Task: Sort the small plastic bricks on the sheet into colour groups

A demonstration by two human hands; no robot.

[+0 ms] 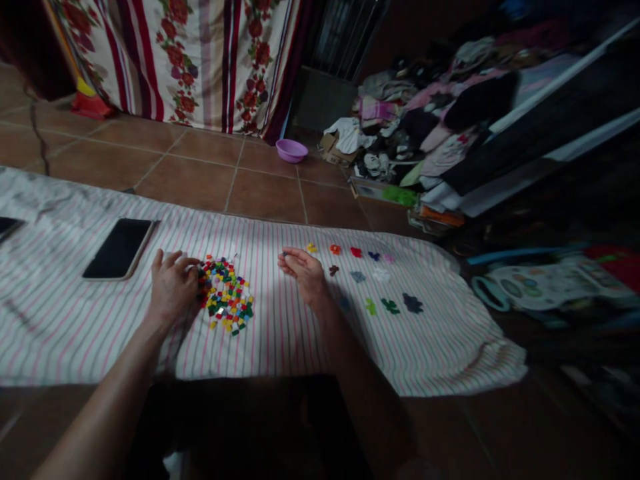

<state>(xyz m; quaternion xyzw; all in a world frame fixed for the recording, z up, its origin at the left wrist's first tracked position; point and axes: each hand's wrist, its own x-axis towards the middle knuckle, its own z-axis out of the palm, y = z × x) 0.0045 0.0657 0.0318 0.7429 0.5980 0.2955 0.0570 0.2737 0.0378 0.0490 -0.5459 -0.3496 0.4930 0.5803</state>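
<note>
A pile of small multicoloured pieces (227,297) lies on the striped cloth (275,333). My left hand (174,283) rests at the pile's left edge, fingers apart and curved, with its fingertips by the pieces. To the right of the pile, my right hand (304,270) pinches a small dark piece (285,254) between thumb and fingers. Beyond it lie small groups sorted by colour, among them yellow (311,247), orange (335,249), red (356,253), brown (333,270), grey (357,276), white (381,275), green (391,306) and dark grey (413,303). My right forearm partly hides a blue group (344,302).
A phone or tablet (120,249) lies on the cloth at the left, with another dark device (9,227) at the frame edge. Past the cloth, a purple basin (291,151) sits on the tiled floor. Heaped clothes (430,127) fill the back right.
</note>
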